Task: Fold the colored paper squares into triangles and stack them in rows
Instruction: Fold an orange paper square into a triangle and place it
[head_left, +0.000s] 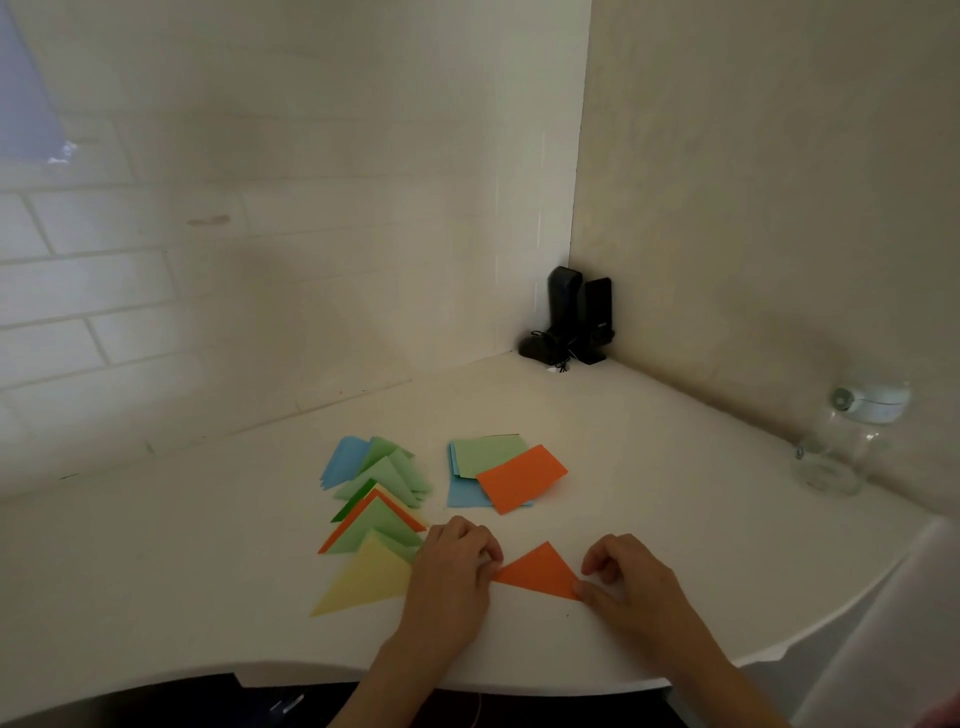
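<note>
Landmark: stack of unfolded squares (493, 470) mid-tabletop (675, 493). Left of it, overlapping row of folded triangles (376, 514) running toward the near edge. In front of it, a single folded triangle (540, 571), left hand (452, 566) and right hand (631, 582) at its ends. Behind, in the corner, two speakers (576, 317). Far right, glass jar (839, 447) by the wall.

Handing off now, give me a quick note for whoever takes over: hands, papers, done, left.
Left hand and right hand each pinch a corner of the folded orange triangle on the table.
Done: a row of folded triangles lies to the left, yellow triangle nearest.
Left: add the orange one to the row, then fold the unfolded squares behind.
</note>
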